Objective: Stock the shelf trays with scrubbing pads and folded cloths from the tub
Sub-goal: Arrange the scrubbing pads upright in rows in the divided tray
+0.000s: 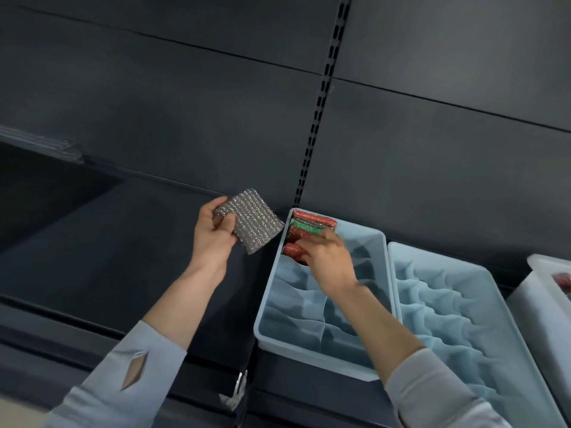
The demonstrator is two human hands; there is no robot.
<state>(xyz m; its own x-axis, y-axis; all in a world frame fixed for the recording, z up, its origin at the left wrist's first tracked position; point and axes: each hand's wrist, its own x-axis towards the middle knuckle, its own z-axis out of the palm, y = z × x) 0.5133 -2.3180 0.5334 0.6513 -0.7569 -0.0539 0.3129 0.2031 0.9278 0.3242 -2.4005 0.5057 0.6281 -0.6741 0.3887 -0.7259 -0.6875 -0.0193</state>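
Shelf (129, 242) carries the left blue tray (364, 233); red and green pads (304, 227) stand packed at its far end. My right hand (329, 257) presses on them, fingers blurred, grip unclear. My left hand (213, 236) pinches the silver pad (253, 223). Best to hold the row back and slot silver in upright.

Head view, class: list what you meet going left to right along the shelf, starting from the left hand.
left hand → silver scrubbing pad → right hand in the first blue tray → second blue tray → white tub
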